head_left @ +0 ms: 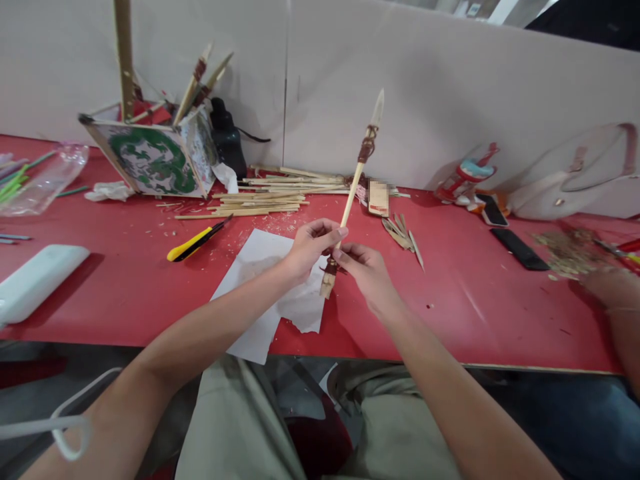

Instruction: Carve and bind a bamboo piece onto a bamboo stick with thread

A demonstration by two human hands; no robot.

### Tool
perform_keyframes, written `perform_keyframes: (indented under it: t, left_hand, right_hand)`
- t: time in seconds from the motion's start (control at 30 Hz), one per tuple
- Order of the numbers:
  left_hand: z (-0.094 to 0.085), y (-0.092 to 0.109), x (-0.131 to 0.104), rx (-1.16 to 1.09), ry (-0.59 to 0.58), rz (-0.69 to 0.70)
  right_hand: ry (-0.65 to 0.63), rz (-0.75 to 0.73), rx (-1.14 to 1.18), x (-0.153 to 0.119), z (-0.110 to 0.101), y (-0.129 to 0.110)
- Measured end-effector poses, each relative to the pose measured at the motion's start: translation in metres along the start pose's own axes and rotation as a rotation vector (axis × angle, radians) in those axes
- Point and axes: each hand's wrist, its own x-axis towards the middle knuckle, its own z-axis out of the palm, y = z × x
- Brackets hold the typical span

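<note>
Held up over the red table is a handmade arrow [353,193], a pale stick with a pointed tip. Brown cord is wound around it below the tip and again near the lower, blunt end. My left hand [314,248] pinches the shaft between thumb and fingers. Just below, my right hand [369,275] closes its thumb and fingertips around the shaft by the lower cord. Under my hands lie white paper sheets [250,280], one with a torn edge. To the left rests a yellow and black utility knife [197,241].
Bundled thin sticks [270,200] lie behind the paper. A dragon-painted box [150,160] holds more cord-bound sticks at the back left. Leaf-like slips [400,237], a black phone [520,249] and a pale handbag [560,180] are on the right. Another person's hand [613,290] reaches in at the right edge.
</note>
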Motion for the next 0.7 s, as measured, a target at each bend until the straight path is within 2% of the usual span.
perform_keyframes:
  t: [0.2, 0.5, 0.7]
  left_hand:
    - [-0.002, 0.002, 0.003, 0.039, 0.030, 0.063]
    - [-0.004, -0.002, 0.003, 0.045, 0.033, 0.056]
    - [-0.003, -0.003, 0.005, 0.091, 0.106, 0.064]
  right_hand:
    - [-0.063, 0.070, -0.005, 0.000, -0.001, 0.000]
    - [-0.146, 0.132, -0.060, -0.002, -0.007, -0.002]
    - [-0.212, 0.152, -0.139, -0.003, -0.011, -0.004]
